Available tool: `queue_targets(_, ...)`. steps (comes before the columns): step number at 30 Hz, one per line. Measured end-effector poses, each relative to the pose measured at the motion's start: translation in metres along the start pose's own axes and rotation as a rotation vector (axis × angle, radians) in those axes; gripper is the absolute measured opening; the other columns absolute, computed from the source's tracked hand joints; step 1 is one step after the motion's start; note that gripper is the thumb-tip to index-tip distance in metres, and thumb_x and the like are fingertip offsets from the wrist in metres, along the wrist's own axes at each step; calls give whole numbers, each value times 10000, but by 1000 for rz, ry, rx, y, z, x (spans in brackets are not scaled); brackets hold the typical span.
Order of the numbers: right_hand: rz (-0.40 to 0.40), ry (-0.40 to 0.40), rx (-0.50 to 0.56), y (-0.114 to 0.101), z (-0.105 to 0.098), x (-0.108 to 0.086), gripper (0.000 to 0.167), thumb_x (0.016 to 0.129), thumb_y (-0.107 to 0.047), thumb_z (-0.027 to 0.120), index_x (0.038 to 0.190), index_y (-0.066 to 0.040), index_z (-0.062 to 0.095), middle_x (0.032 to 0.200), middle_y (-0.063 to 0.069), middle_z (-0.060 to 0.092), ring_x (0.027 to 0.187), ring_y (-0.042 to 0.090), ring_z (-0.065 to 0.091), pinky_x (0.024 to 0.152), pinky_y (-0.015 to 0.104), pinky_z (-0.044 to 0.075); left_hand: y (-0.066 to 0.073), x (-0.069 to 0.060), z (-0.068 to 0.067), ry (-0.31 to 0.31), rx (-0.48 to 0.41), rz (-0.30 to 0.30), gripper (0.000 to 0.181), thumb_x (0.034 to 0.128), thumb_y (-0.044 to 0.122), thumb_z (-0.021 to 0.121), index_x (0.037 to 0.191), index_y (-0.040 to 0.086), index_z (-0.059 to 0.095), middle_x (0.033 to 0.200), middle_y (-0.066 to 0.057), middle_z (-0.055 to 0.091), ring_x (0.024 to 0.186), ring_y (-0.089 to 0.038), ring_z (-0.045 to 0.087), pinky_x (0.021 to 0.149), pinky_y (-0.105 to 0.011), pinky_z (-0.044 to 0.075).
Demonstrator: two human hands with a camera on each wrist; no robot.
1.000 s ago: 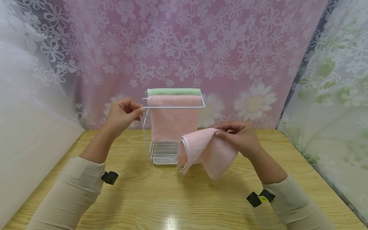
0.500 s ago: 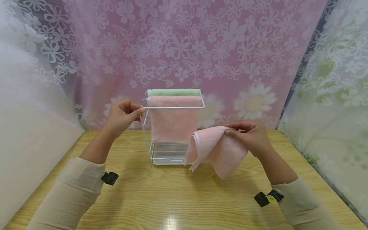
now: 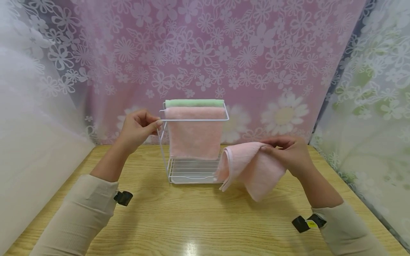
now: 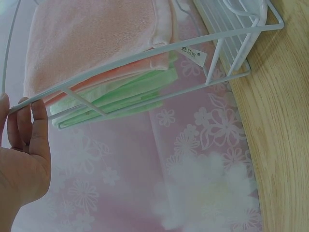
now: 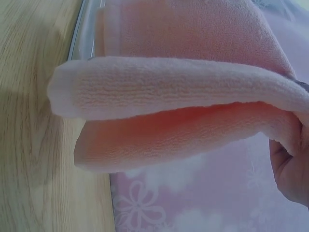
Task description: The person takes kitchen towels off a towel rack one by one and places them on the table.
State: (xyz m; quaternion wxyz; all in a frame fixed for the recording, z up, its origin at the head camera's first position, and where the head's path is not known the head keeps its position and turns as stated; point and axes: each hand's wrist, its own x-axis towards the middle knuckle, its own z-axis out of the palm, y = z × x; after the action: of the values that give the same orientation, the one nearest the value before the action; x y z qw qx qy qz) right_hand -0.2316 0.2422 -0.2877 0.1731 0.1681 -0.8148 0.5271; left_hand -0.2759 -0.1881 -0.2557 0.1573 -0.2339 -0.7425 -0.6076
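A white wire rack (image 3: 195,120) stands on the table with a pink towel (image 3: 195,138) and a green towel (image 3: 193,103) draped over its upper bars. At the rack's front left top corner, my left hand (image 3: 136,128) pinches the wire between thumb and fingers; the left wrist view shows the fingertips (image 4: 38,108) at that bar. My right hand (image 3: 293,154) pinches a second pink towel (image 3: 253,167) by its upper edge, just right of the rack. This towel hangs folded over and loose, and covers the rack's lower right corner in the head view.
The rack's base holds a wire shelf over a white tray (image 3: 192,180). Beneath lies a wood-grain table (image 3: 179,220). A pink flowered curtain (image 3: 198,53) hangs close behind the rack, with pale sheets at both sides.
My right hand has moved right with the pink towel, away from the rack's front, uncovering more of the tray. My left hand keeps its grip on the rack's corner.
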Motion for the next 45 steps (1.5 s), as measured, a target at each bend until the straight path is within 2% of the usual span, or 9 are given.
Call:
queue_targets(8, 13, -2, -34, 9, -8, -4, 190, 843, -141, 788, 975, -5, 770, 854, -115, 720, 769, 103, 568, 539, 206, 498, -1, 1, 0, -1, 2, -10, 123, 906, 10, 683, 868, -85, 614, 813, -59, 687, 638, -205, 655, 660, -274, 589)
queue_targets(18, 46, -28, -28, 30, -9, -1, 249, 852, -183, 784, 1000, 15, 757, 879, -72, 732, 879, 112, 579, 611, 206, 520, -1, 0, 0, 2, -5, -13, 68, 902, 12, 688, 839, 21, 665, 796, -25, 682, 636, -204, 654, 658, -273, 589)
queue_targets(26, 99, -103, -153, 41, -13, 7, 349, 862, -324, 766, 1062, -38, 755, 931, -77, 718, 884, 101, 587, 625, 241, 534, -1, 0, 0, 5, 9, -16, 83, 905, 21, 687, 857, -30, 643, 803, -30, 680, 640, -202, 653, 665, -276, 590)
queue_targets(34, 69, -187, -190, 50, -22, 19, 323, 891, -304, 737, 1090, -50, 747, 991, 39, 725, 883, 91, 639, 664, 276, 561, 0, 0, -1, 8, 16, -20, 70, 902, 21, 691, 844, 1, 656, 809, -65, 681, 643, -224, 656, 661, -273, 589)
queue_targets(40, 95, -254, -225, 55, -28, 29, 355, 901, -335, 720, 1151, -83, 729, 1096, 101, 697, 922, 92, 624, 679, 289, 555, 0, 0, -1, 4, 19, -20, 118, 905, 20, 687, 874, -72, 621, 800, -21, 682, 646, -211, 656, 665, -276, 590)
queue_targets(45, 143, -297, -280, 59, -32, 36, 392, 884, -389, 726, 1158, -108, 730, 1098, 96, 698, 961, 148, 622, 725, 282, 546, 0, 0, 0, -1, 16, -17, 149, 906, 11, 682, 888, -112, 600, 801, 2, 685, 641, -196, 655, 662, -271, 588)
